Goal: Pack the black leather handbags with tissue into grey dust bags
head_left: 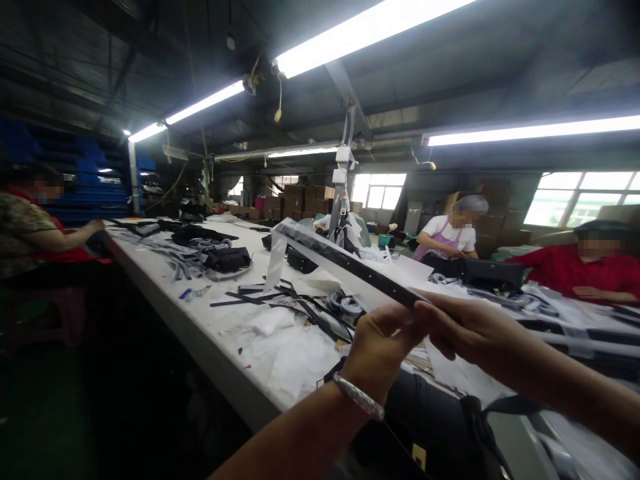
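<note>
My left hand (380, 340), with a silver bangle at the wrist, pinches the near end of a long black strap (350, 265). A row of small light dots runs along the strap. Beside it my right hand (460, 323) is also closed on that same end, fingers touching the left ones. A strip of white wrapping (277, 257) hangs from the strap's far end and runs along its lower side. Below my hands lies a black bag (425, 407) with a small gold-coloured fitting (419, 457).
The long white table (200, 327) carries loose black strips (245, 297), white sheets (295, 353), grey strap coils (345, 303) and a black pouch (227, 260). One person (40, 227) sits at left; two others, one in an apron (450, 230) and one in red (595, 263), are at right.
</note>
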Available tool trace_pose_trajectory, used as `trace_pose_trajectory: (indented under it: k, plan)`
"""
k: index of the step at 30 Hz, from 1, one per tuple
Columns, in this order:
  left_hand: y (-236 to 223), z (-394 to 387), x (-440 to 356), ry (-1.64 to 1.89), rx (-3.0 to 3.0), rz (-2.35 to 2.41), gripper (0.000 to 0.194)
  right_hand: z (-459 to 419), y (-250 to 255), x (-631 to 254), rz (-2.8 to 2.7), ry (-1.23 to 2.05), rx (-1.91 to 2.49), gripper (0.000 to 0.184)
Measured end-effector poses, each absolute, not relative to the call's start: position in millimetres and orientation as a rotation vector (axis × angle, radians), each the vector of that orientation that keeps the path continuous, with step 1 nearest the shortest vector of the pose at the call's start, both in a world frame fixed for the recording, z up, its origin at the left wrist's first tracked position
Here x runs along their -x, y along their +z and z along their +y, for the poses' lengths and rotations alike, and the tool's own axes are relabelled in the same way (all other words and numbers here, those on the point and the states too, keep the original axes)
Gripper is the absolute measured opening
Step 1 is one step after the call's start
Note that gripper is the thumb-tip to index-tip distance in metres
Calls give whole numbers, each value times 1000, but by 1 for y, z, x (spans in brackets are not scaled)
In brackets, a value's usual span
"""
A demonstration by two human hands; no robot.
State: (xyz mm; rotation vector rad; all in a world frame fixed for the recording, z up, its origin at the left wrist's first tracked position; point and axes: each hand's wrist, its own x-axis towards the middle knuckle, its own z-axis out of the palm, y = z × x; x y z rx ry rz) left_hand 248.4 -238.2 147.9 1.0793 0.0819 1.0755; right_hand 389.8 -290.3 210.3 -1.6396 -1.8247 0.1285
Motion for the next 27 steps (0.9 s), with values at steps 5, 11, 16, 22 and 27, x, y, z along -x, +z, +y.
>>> trace_pose_trajectory:
  k: [5, 11, 16, 22, 27]
  plan:
    - [157, -189, -227, 1225, -663, 132, 39, -296, 204, -401, -1923, 321, 1719, 54]
    - [175, -177, -239, 1324, -496, 93, 16, -285, 195, -407, -1904, 363, 1719, 57]
    - [176, -201, -265, 1204, -511, -2, 24, -278, 197, -407, -1848, 425, 1684, 57]
    - [195, -189, -257, 1413, -582, -58, 19, -290, 208, -420, -1789, 382, 1807, 63]
    - [188, -194, -274, 1487, -675, -36, 24, -285, 220, -411, -1925, 320, 1781, 54]
